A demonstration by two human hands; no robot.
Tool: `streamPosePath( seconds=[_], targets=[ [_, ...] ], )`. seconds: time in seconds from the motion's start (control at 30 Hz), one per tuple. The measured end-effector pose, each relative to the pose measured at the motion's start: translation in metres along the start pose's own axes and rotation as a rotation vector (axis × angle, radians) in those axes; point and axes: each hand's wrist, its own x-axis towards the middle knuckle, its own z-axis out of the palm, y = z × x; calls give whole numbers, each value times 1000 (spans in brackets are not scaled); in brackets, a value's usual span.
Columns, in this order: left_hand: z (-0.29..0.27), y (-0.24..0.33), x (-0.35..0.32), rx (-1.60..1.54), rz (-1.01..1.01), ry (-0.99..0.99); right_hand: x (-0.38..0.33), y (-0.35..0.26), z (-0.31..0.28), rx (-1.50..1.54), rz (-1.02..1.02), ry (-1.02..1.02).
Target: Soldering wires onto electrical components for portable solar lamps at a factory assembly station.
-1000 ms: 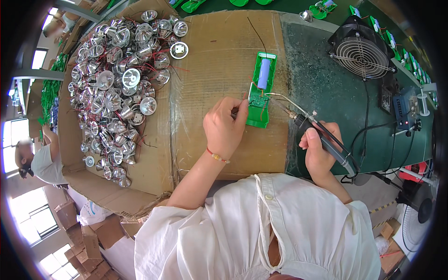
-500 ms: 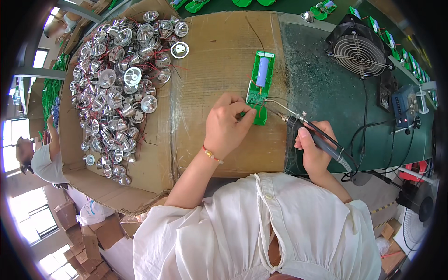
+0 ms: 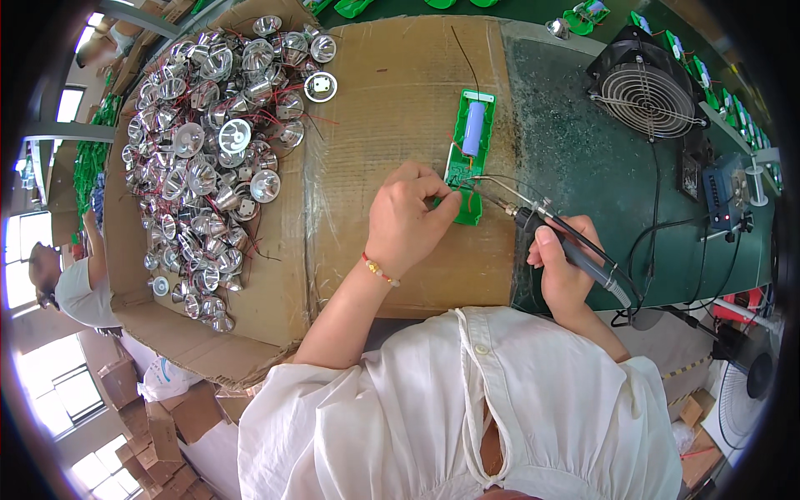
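A green plastic housing [image 3: 488,112] lies lengthwise on the cardboard in front of me. It holds a lilac cylindrical battery [image 3: 474,129] and, lower down, a small green circuit board [image 3: 457,173]. From its top end sticks a thin dark wire [image 3: 467,58]. My left hand [image 3: 410,212] is closed in a pinch at the board's lower left; what sits between the fingertips is too small to make out. In my right hand [image 3: 567,265] is a soldering iron [image 3: 575,254] with a thin metal feed tube [image 3: 512,189] along it. Its tip reaches the board beside my left fingertips.
On the left, a cardboard box [image 3: 200,358] holds many silver reflector cups [image 3: 202,177] with thin wires. A black fan [image 3: 646,96] and a blue soldering unit [image 3: 723,196] stand at right, cables trailing. More green housings [image 3: 587,15] line the far edge. Another person [image 3: 83,283] is at far left.
The green housing appears very slightly farther right, amid a small shift of the whole view. Both hands keep nearly the same place and grip, with the iron's tip still at the board.
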Motion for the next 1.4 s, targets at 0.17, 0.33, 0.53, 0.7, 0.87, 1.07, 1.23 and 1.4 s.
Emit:
streamPosePath(
  seconds=[0.17, 0.33, 0.53, 0.7, 0.87, 1.07, 1.23, 1.4],
  targets=[
    [-1, 2, -1, -6, -19, -9, -1, 0, -4, 118, -4, 22],
    [0, 0, -3, 0, -2, -1, -4, -4, -5, 120, 9, 20],
    [1, 0, -1, -2, -36, -27, -3, 1, -7, 129, -15, 26],
    [-1, 3, 2, 7, -34, -23, 3, -1, -12, 128, -62, 71],
    [-2, 3, 1, -2, -57, -15, 6, 4, -23, 90, -81, 108],
    [-16, 14, -8, -319, -208, -85, 11, 3, -40, 91, -133, 153],
    [-18, 9, 3, 265, -157, -283, 19, 10, -50, 39, -88, 250],
    [9, 38, 99, 299, -9, -312, 24, 14, -58, 16, -25, 271]
  ],
)
